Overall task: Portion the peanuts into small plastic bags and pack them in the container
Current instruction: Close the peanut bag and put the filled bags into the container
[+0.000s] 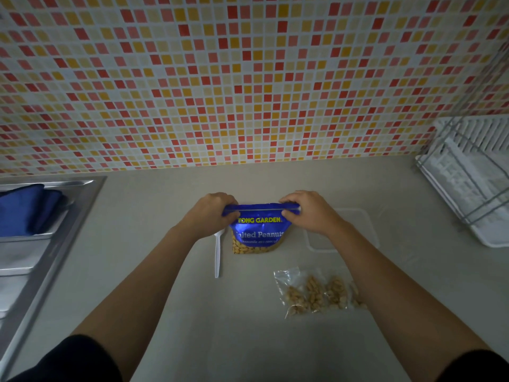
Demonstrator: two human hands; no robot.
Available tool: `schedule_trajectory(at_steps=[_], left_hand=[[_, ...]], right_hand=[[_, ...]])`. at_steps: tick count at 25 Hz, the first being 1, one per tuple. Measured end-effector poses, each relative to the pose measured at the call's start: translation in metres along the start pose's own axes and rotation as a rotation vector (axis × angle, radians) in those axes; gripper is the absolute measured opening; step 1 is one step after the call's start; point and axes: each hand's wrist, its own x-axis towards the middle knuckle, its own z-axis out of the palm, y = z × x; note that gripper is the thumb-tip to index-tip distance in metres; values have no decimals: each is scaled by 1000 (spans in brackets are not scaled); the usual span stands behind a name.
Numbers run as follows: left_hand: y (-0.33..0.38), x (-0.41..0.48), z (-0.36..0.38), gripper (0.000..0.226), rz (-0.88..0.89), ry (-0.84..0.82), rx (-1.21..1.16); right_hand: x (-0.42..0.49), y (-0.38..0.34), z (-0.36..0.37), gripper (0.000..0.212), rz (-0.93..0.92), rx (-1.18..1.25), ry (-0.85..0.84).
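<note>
Here, looking down from my head, my left hand (pixel 213 209) and my right hand (pixel 305 213) both pinch the top strip of the blue peanut pouch (pixel 257 230), one at each end, fingers closed on the seal. The pouch stands upright on the beige counter (pixel 165 299), mid-way back from the edge, with peanuts showing through its lower window. Just to its left lies a white plastic spoon (pixel 218 252), handle towards me. Nearer me and to the right sit the small plastic bags (pixel 316 293), already holding peanuts, lying side by side. The clear container (pixel 369 232) rests beyond them, partly hidden under my right forearm. A steel sink (pixel 41 257) is at far left, a white dish rack (pixel 473 175) at far right.
</note>
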Motion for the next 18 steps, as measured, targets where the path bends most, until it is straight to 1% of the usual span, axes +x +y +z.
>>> schedule_trajectory(at_steps=[1, 2, 4, 5, 6, 7, 9, 11, 12, 16, 18], left_hand=[[2, -6, 0, 36, -1, 79, -13], [4, -14, 2, 39, 5, 213, -29], [14, -37, 10, 35, 28, 518, -110], [20, -49, 19, 30, 46, 606, -169], [28, -62, 31, 26, 72, 624, -227], [36, -75, 48, 24, 96, 582, -279], [48, -92, 86, 25, 97, 403, -354], [55, -95, 119, 26, 20, 227, -405], [58, -91, 132, 27, -32, 180, -404], [74, -69, 158, 34, -237, 108, -361], [78, -63, 161, 32, -273, 91, -352]], right_hand=[[-5, 0, -1, 36, -12, -47, 45], [-13, 0, -1, 39, -29, -66, 138], [-39, -1, 4, 32, -68, -5, 380], [-56, -1, 10, 26, -67, 45, 461], [-74, -2, 18, 22, -56, 89, 487], [-90, -1, 29, 19, -39, 124, 463], [-116, 5, 56, 16, 27, 150, 336], [-126, 15, 77, 21, 109, 100, 204], [-126, 20, 84, 24, 143, 44, 155], [-118, 25, 93, 30, 230, -90, 21], [-114, 24, 93, 26, 218, -90, -2]])
